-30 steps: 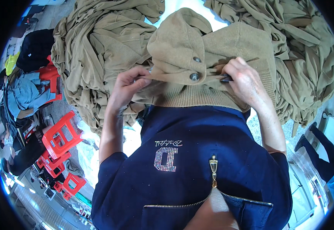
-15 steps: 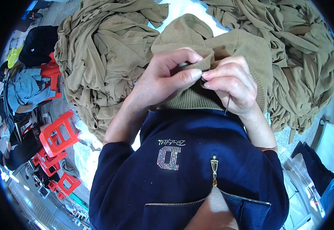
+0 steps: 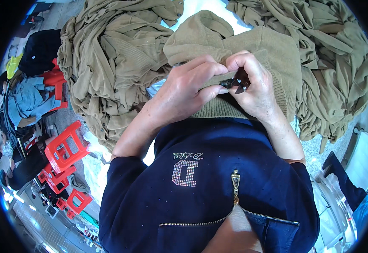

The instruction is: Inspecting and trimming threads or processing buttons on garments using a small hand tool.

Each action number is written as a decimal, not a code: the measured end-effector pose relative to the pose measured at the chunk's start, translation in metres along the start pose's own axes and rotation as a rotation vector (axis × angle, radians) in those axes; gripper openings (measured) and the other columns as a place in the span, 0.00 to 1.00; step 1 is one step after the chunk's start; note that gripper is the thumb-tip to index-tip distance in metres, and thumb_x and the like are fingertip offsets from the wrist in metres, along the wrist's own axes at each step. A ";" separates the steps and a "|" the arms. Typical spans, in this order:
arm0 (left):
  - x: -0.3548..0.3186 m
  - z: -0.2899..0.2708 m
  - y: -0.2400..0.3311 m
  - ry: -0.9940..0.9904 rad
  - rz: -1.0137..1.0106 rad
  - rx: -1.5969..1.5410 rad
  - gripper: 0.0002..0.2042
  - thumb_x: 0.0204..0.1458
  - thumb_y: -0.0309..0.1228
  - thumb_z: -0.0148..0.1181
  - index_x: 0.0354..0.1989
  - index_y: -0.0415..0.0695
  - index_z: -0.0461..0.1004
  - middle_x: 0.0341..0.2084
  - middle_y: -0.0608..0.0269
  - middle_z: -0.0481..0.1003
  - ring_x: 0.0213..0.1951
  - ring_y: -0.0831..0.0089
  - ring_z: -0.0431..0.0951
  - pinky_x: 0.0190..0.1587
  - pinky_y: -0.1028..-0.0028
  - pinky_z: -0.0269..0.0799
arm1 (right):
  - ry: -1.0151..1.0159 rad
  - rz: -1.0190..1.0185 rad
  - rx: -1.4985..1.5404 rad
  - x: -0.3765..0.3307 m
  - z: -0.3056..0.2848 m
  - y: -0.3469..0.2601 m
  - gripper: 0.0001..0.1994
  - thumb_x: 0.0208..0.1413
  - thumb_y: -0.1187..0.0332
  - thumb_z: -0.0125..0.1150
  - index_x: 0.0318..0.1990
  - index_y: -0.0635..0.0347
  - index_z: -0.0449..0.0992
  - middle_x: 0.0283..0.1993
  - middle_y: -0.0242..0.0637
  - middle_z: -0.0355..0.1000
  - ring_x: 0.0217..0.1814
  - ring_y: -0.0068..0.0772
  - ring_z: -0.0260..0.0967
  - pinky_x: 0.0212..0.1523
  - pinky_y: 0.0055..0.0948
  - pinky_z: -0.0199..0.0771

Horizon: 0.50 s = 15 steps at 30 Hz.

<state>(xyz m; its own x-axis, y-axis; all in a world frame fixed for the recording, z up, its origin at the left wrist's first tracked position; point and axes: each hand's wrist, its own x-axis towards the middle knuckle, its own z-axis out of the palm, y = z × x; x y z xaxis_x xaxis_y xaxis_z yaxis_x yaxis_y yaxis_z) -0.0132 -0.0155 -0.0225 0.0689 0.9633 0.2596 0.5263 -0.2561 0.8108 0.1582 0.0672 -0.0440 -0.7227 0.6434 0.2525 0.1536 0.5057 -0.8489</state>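
Note:
An olive-brown knit garment with a ribbed edge lies over my lap. My left hand is closed, thumb and fingers pinching a folded edge of this knitwear. Close against it, my right hand curls round a small dark shiny tool with a pointed tip; its exact kind is unclear. The tool meets the pinched edge at a small dark spot, perhaps a button, beside my left thumb. Part of the tool is hidden in my right palm.
Heaps of the same brown knitwear stand at the left and right. Red plastic stools are on the floor at the left, near white plastic sheeting. A white chair is at the far right.
My right hand has turned and opened into a curl, bringing the dark tool into sight at the pinched edge. The thin needle-like rod below that hand no longer shows.

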 end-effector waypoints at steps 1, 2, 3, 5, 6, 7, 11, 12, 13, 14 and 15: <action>0.000 0.001 0.000 -0.001 0.000 -0.002 0.16 0.39 0.20 0.68 0.39 0.39 0.73 0.32 0.58 0.76 0.36 0.62 0.78 0.38 0.69 0.74 | 0.045 -0.036 0.014 -0.001 0.002 0.002 0.17 0.40 0.81 0.66 0.38 0.59 0.67 0.35 0.34 0.68 0.30 0.25 0.65 0.29 0.24 0.66; 0.000 0.003 -0.001 0.004 0.005 0.017 0.16 0.39 0.21 0.69 0.39 0.40 0.73 0.32 0.59 0.76 0.35 0.62 0.78 0.37 0.70 0.74 | 0.091 -0.072 0.027 -0.002 0.004 0.004 0.16 0.38 0.84 0.63 0.35 0.61 0.66 0.34 0.34 0.68 0.32 0.23 0.63 0.31 0.21 0.65; 0.000 0.004 -0.003 0.009 0.010 0.036 0.16 0.39 0.22 0.69 0.39 0.41 0.73 0.32 0.60 0.76 0.35 0.63 0.78 0.36 0.70 0.74 | 0.091 -0.070 0.026 -0.004 0.006 0.007 0.16 0.38 0.84 0.63 0.35 0.61 0.66 0.34 0.34 0.68 0.32 0.23 0.63 0.31 0.21 0.65; -0.001 0.007 -0.005 0.019 0.014 0.050 0.16 0.39 0.23 0.70 0.39 0.41 0.73 0.32 0.60 0.76 0.34 0.64 0.79 0.35 0.70 0.74 | 0.168 -0.099 0.064 -0.006 0.008 0.010 0.15 0.36 0.87 0.59 0.33 0.61 0.66 0.34 0.34 0.68 0.33 0.25 0.64 0.32 0.22 0.64; -0.001 0.008 -0.006 0.030 0.019 0.067 0.16 0.39 0.23 0.70 0.39 0.42 0.73 0.31 0.61 0.77 0.34 0.64 0.79 0.34 0.71 0.75 | 0.169 -0.098 0.063 -0.005 0.009 0.010 0.15 0.36 0.87 0.59 0.33 0.61 0.66 0.34 0.34 0.68 0.33 0.25 0.64 0.32 0.22 0.64; -0.001 0.009 -0.007 0.030 0.018 0.066 0.16 0.39 0.23 0.70 0.39 0.42 0.73 0.31 0.61 0.77 0.34 0.64 0.79 0.34 0.71 0.75 | 0.199 -0.116 0.068 -0.004 0.011 0.010 0.15 0.35 0.87 0.57 0.32 0.60 0.67 0.32 0.34 0.67 0.30 0.26 0.65 0.29 0.24 0.66; -0.003 0.014 -0.011 0.035 0.056 0.107 0.16 0.40 0.24 0.69 0.39 0.42 0.73 0.32 0.60 0.76 0.33 0.64 0.79 0.33 0.70 0.75 | 0.223 -0.145 0.042 -0.004 0.010 0.014 0.14 0.35 0.86 0.56 0.32 0.60 0.67 0.31 0.34 0.67 0.28 0.28 0.68 0.27 0.26 0.68; -0.003 0.015 -0.012 0.039 0.071 0.148 0.16 0.41 0.23 0.69 0.40 0.41 0.73 0.32 0.59 0.76 0.32 0.63 0.78 0.33 0.70 0.75 | 0.223 -0.146 0.042 -0.004 0.010 0.014 0.14 0.35 0.86 0.56 0.32 0.60 0.67 0.31 0.34 0.67 0.28 0.28 0.68 0.27 0.26 0.68; -0.004 0.016 -0.014 0.039 0.072 0.147 0.16 0.41 0.23 0.69 0.40 0.41 0.73 0.32 0.59 0.76 0.32 0.63 0.78 0.33 0.70 0.75 | 0.213 -0.100 0.045 -0.004 0.010 0.013 0.14 0.35 0.86 0.56 0.32 0.60 0.67 0.32 0.34 0.67 0.28 0.29 0.68 0.27 0.27 0.68; -0.003 0.016 -0.016 0.026 0.063 0.140 0.16 0.41 0.23 0.69 0.40 0.41 0.73 0.31 0.58 0.76 0.32 0.62 0.78 0.33 0.69 0.74 | 0.203 -0.054 0.048 -0.004 0.009 0.013 0.14 0.36 0.85 0.56 0.33 0.60 0.68 0.32 0.34 0.67 0.28 0.29 0.69 0.27 0.27 0.68; -0.003 0.016 -0.017 0.013 0.054 0.132 0.16 0.42 0.23 0.68 0.40 0.40 0.74 0.31 0.58 0.75 0.32 0.61 0.78 0.33 0.69 0.74 | 0.204 -0.053 0.047 -0.003 0.008 0.013 0.14 0.36 0.85 0.56 0.33 0.60 0.68 0.32 0.34 0.67 0.28 0.29 0.69 0.27 0.27 0.68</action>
<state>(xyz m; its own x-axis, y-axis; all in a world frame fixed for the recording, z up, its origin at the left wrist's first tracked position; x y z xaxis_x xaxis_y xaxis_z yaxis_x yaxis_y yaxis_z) -0.0090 -0.0126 -0.0459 0.0891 0.9470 0.3085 0.6290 -0.2937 0.7198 0.1571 0.0670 -0.0601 -0.5772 0.7216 0.3822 0.0835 0.5177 -0.8515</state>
